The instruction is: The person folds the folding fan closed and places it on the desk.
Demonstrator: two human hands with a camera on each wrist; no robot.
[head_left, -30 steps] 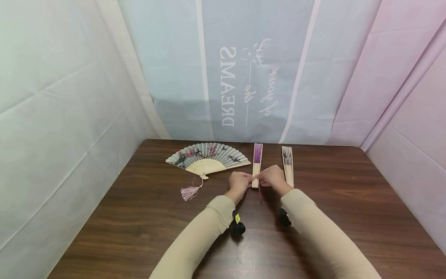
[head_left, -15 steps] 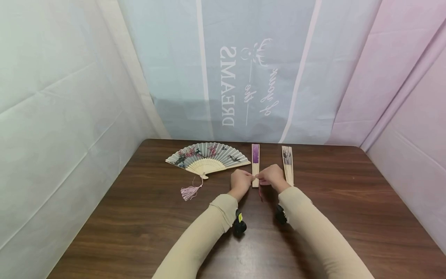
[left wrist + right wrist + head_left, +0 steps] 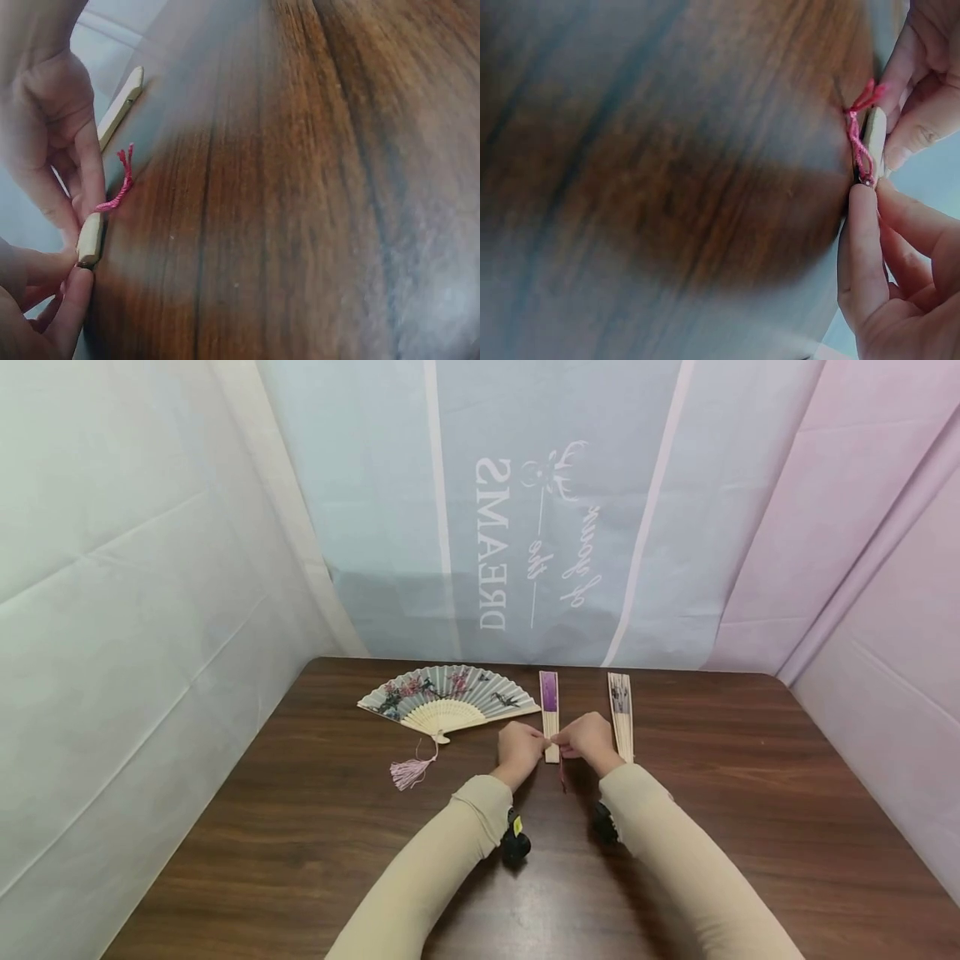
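A folded hand fan (image 3: 550, 693) with a purple leaf and pale ribs lies upright in the head view, its handle end toward me. My left hand (image 3: 521, 750) pinches the handle from the left, and my right hand (image 3: 587, 742) pinches it from the right, the fingertips of both nearly meeting. From the handle end hangs a short red cord (image 3: 122, 184), also seen as a looped red cord (image 3: 860, 139) in the right wrist view. Left of my hands, a spread fan (image 3: 446, 702) with pink blossoms and a pink tassel (image 3: 411, 773) lies open. Just right of my right hand is another folded fan (image 3: 621, 710) with a grey leaf.
Everything lies on a dark wood-grain table (image 3: 720, 793) near its back edge. A pale blue printed cloth (image 3: 525, 527) hangs behind, with white cloth (image 3: 150, 610) at the left side and pinkish cloth (image 3: 885, 610) at the right. Small black cameras (image 3: 516, 847) sit at the wrists.
Over the last second, the purple fan has shifted slightly left and straightened a little, both hands keeping hold of its handle. The other two fans stay in place.
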